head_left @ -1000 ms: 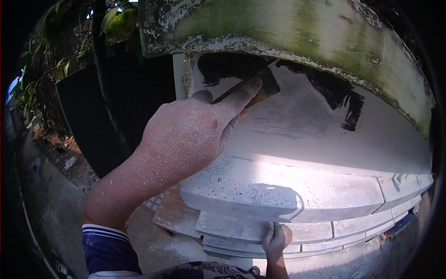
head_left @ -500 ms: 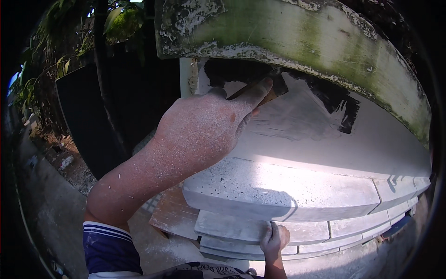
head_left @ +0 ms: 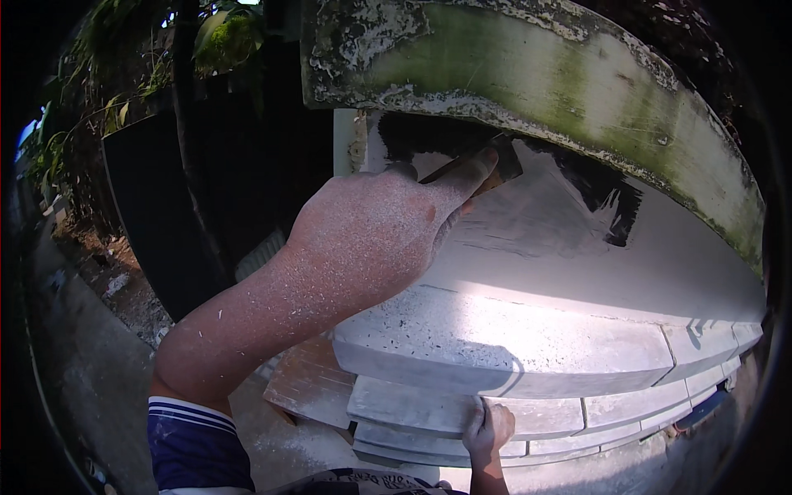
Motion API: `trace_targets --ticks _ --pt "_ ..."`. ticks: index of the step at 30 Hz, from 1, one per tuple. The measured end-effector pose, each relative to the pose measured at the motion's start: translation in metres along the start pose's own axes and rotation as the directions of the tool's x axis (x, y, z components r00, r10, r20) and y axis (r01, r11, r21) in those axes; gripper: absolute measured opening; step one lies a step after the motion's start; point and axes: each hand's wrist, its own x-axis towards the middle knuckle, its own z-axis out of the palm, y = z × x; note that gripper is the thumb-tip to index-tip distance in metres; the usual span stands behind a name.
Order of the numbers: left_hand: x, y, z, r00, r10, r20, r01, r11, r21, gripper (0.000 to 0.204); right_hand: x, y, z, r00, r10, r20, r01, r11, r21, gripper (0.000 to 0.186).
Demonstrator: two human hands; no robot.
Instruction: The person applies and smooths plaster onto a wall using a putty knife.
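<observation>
My left hand [head_left: 371,219], dusted with white powder, reaches up under the mossy overhang. Its fingers are closed round a flat scraper [head_left: 510,165], with the forefinger stretched along it. The scraper's dark blade lies against the pale wall [head_left: 536,214], between black patches [head_left: 598,186] just below the overhang. Most of the handle is hidden by the hand. Lower down, my right hand [head_left: 489,426] is a closed fist at the front of a lower grey step [head_left: 412,404]. Whatever its fingers may hold is hidden.
The green-stained overhang [head_left: 528,70] curves across the top. Below the wall juts a white ledge [head_left: 495,338] sprinkled with dark flakes, with stepped slabs under it. A brownish board [head_left: 309,384] lies at the left, near a dark panel [head_left: 190,190] and a thin trunk [head_left: 188,140].
The whole view has shifted slightly, so the wall and overhang sit a little further right and lower. Against the wall, the left hand and scraper have hardly moved. My right hand stays put.
</observation>
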Motion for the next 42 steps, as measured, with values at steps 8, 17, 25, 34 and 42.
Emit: trace_targets --ticks 8,17,25,34,42 --pt "-0.038 -0.011 0.023 0.998 -0.035 0.045 0.036 0.999 -0.031 0.054 -0.001 0.004 -0.001 1.000 -0.002 -0.004 0.002 0.999 -0.032 0.018" --pt "-0.039 -0.007 0.029 0.995 -0.061 0.075 0.064 0.997 -0.031 0.060 0.007 -0.011 -0.010 0.997 0.048 0.067 -0.048 0.999 -0.008 0.016" --pt "-0.030 -0.004 0.025 1.000 -0.027 0.011 0.027 0.998 -0.060 0.058 0.007 -0.011 -0.013 0.996 0.063 0.062 -0.062 0.998 -0.016 0.015" --pt "-0.018 0.003 0.019 0.998 -0.044 0.035 0.046 0.998 -0.040 0.061 0.013 -0.014 -0.015 0.997 0.055 0.060 -0.056 0.998 0.017 0.014" --pt "-0.028 -0.002 0.023 0.997 -0.078 0.020 0.079 0.995 -0.067 0.061 0.013 -0.013 -0.011 0.996 0.080 0.038 -0.082 0.995 0.054 0.015"
